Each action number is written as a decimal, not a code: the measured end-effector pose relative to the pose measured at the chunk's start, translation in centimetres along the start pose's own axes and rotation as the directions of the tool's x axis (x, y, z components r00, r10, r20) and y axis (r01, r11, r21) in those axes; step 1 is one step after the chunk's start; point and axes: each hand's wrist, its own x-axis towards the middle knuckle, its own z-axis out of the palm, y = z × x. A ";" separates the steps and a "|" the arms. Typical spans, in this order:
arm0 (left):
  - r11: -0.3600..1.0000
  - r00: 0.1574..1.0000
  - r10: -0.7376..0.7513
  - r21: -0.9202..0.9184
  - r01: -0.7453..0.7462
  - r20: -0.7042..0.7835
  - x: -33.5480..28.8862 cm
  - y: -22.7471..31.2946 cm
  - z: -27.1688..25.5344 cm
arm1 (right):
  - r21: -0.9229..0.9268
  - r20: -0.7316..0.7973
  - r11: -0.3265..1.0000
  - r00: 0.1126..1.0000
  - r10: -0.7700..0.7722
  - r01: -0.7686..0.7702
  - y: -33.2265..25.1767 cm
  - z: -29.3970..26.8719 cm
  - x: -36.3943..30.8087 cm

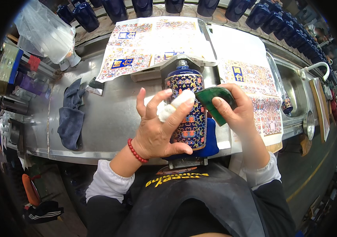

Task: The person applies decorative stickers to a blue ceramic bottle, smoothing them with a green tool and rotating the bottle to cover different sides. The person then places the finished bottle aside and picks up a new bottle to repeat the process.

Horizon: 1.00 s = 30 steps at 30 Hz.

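A dark blue bottle [187, 130] with a colourful floral pattern lies in front of me, its neck pointing away. My left hand [158, 128] is over the bottle's left side with its fingers spread. White material [170, 110] covers some of its fingertips; whether it is finger covers or a loose wad I cannot tell. At the bottle's right side, my right hand [235, 108] grips a green, flat scraper [212, 103] between thumb and fingers. The scraper's left corner is close to the bottle. Blue cloth [212, 144] shows under the bottle.
Printed floral sheets [144, 47] lie beyond the bottle, with more sheets [251, 79] to the right. A grey-blue cloth [71, 118] rests on the metal worktop [105, 118]. At the right is a sink [294, 89] with a tap [319, 66]. Blue bottles [115, 10] line the back.
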 end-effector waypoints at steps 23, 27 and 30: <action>0.992 0.960 -0.118 -0.065 0.105 -0.255 -5.3 3.9 1.6 | -0.354 0.113 0.851 0.921 -0.373 0.388 -4.3 -0.1 2.8; 0.985 0.942 -0.164 -0.102 0.140 -0.292 -4.8 3.6 1.5 | -0.150 0.514 0.669 0.636 -0.576 0.728 -3.7 -0.5 2.5; 0.997 0.970 -0.077 -0.049 0.068 -0.230 -3.3 2.9 0.5 | -0.105 0.373 0.898 0.854 -0.363 0.427 -2.5 -1.7 2.0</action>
